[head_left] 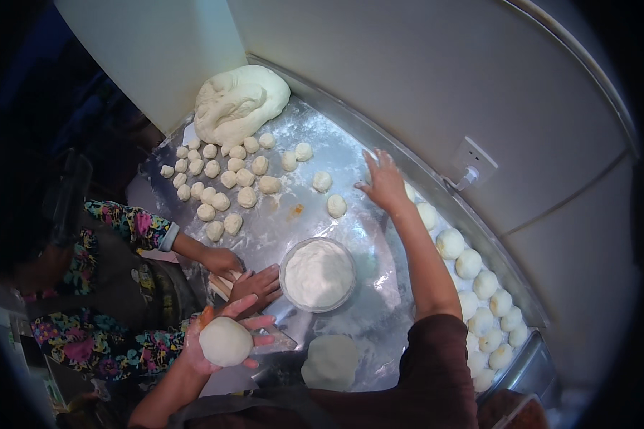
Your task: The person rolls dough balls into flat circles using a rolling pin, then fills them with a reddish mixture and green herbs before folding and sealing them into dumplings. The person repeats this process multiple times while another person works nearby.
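Note:
My left hand (194, 350) is turned palm up with its fingers spread, and a round, smooth dough ball (225, 342) rests on it. Farther off on the right, my right hand (383, 180) reaches over the metal table (379, 264), fingers apart and holding nothing. Nearest to it are two small dough pieces, one (337, 206) close to the middle and another (322, 181) behind it. A flattened round of dough (330, 362) lies near the front edge. Between my arms stands a clear bowl (353, 266) of white flour (318, 272).
At the left, a co-worker in floral sleeves (107, 350) has both hands (254, 286) low over the table. Several dough pieces (236, 165) and a large dough mass (241, 104) lie at the back. Rows of filled buns (486, 284) line the right, below a wall socket (474, 161).

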`<state>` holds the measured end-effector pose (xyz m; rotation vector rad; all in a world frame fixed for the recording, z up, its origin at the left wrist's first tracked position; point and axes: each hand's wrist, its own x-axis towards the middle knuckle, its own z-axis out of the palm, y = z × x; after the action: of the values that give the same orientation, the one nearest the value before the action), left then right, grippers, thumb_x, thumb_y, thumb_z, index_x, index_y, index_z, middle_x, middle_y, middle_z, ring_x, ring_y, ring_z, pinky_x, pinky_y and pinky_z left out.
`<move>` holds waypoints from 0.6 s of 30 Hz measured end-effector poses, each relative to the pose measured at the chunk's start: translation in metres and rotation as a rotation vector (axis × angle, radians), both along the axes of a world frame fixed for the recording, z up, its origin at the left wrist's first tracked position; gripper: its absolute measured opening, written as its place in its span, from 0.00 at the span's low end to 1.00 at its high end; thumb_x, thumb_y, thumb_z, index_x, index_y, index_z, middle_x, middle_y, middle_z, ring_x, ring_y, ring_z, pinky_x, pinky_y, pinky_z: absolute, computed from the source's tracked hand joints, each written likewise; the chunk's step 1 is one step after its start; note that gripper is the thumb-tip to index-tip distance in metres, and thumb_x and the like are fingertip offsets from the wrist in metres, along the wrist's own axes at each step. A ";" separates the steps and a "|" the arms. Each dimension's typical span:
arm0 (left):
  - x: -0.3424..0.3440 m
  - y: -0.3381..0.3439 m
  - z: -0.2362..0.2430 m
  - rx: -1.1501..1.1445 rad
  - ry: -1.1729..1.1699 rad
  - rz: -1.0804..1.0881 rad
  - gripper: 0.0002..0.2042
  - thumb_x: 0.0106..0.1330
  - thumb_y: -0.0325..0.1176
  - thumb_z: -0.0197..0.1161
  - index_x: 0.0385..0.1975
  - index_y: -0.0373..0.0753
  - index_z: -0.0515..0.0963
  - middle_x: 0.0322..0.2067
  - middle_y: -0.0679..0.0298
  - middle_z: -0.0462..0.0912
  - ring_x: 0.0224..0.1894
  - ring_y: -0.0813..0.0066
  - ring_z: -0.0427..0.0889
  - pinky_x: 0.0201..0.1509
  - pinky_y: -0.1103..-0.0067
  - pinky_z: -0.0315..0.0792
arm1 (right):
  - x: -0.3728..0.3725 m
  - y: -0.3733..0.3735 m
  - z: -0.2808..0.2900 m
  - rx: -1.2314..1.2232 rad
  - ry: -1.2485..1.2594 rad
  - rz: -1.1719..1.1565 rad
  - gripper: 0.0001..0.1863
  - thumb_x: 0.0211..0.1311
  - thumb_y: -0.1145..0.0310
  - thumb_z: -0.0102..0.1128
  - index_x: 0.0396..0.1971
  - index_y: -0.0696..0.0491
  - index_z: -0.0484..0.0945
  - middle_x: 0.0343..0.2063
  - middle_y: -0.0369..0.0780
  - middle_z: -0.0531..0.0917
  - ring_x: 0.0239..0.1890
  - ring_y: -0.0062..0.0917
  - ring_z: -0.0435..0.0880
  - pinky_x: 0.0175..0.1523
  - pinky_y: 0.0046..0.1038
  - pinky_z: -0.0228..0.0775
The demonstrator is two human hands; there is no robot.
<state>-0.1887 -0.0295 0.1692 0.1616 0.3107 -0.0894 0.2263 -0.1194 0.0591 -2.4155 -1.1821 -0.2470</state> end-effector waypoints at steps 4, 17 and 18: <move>0.017 -0.007 -0.001 0.153 0.194 0.163 0.33 0.59 0.57 0.49 0.59 0.42 0.58 0.57 0.46 0.60 0.57 0.46 0.63 0.48 0.46 0.67 | -0.139 -0.020 0.085 0.307 0.846 0.929 0.35 0.51 0.59 0.61 0.58 0.50 0.60 0.58 0.46 0.64 0.59 0.40 0.63 0.60 0.33 0.57; 0.049 -0.018 -0.001 0.216 0.171 0.130 0.39 0.54 0.64 0.50 0.60 0.45 0.54 0.59 0.49 0.57 0.62 0.49 0.56 0.58 0.44 0.52 | -0.159 -0.010 0.071 0.341 1.668 0.811 0.35 0.52 0.64 0.60 0.59 0.54 0.58 0.49 0.37 0.72 0.51 0.21 0.71 0.54 0.24 0.63; 0.043 -0.020 0.000 0.259 0.200 0.120 0.38 0.54 0.64 0.50 0.60 0.46 0.55 0.59 0.49 0.57 0.62 0.48 0.54 0.58 0.43 0.52 | -0.139 -0.003 0.064 0.406 1.612 0.706 0.35 0.51 0.64 0.61 0.59 0.55 0.58 0.49 0.38 0.72 0.50 0.21 0.71 0.53 0.24 0.64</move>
<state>-0.1461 -0.0491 0.1693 0.3915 0.5305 0.0545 0.0875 -0.1219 0.1230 -0.9983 -0.8365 1.2623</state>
